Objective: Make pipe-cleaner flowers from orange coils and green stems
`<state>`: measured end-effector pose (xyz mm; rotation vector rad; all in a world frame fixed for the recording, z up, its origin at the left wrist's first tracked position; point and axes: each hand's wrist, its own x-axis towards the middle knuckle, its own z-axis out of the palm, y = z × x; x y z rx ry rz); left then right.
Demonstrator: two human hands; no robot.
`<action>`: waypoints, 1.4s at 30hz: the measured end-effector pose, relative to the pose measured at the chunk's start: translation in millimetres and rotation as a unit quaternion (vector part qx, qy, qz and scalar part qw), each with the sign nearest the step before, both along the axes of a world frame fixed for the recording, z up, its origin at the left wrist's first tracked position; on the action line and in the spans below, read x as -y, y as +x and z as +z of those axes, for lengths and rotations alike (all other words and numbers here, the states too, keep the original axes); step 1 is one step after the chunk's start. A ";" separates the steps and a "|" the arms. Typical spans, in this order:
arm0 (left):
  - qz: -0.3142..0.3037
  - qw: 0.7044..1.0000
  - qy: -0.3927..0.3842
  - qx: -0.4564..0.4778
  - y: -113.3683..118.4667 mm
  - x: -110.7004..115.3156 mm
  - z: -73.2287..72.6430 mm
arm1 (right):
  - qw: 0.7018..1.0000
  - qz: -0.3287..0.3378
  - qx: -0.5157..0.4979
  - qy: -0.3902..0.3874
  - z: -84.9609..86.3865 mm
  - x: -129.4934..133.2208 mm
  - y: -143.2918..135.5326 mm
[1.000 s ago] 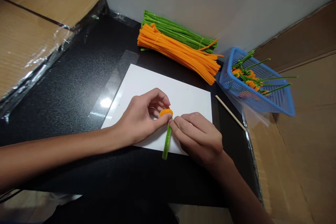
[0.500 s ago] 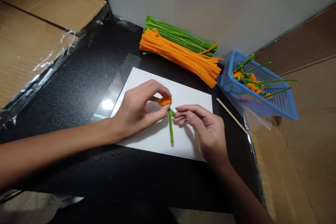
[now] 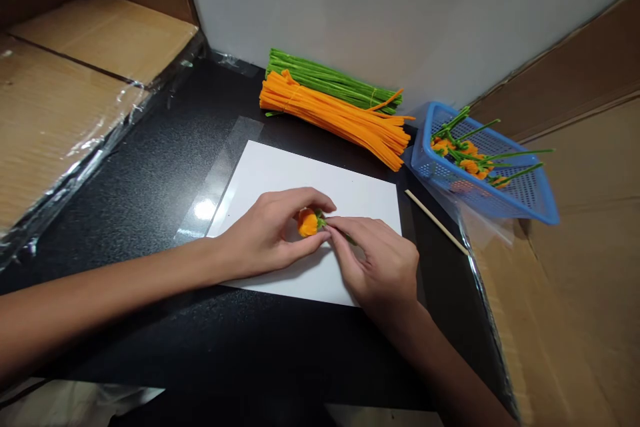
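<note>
The black table (image 3: 200, 333) forms the near ground, and both forearms reach over it. The right hand (image 3: 383, 257) comes from the near right; its thumb and forefinger are pinched together on the green stem (image 3: 321, 219) of the orange flower (image 3: 308, 223), just behind the bloom. The left hand (image 3: 273, 230) is curved around the bloom, with the thumb along its near side and the forefinger arched on its far side. How firmly these left fingers press, I cannot tell.

The flower is over the middle of the white sheet (image 3: 280, 170), between the two hands. Its bloom points to the left. Its long axis runs roughly from left to right, the stem end inclining a little to the near side. The bloom lies to the left of the right hand's pinch, inside the left hand's curl, while the stem passes partly hidden under the right fingers.

To the right of the sheet lies a pale stick (image 3: 435, 221), slanting. Farther, at the right, the blue basket (image 3: 450, 177) contains similar orange flowers (image 3: 470, 165). Beyond the sheet lies an orange bundle (image 3: 335, 113), with a green bundle (image 3: 320, 73) just behind it, near the grey wall (image 3: 375, 7).
</note>
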<state>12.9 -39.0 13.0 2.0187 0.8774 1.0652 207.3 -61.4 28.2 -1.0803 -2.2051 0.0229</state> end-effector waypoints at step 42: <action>0.114 0.953 -0.244 0.143 14.0 4.8 9.6 | 0.999 0.019 0.021 -0.028 1.5 24.5 -23.1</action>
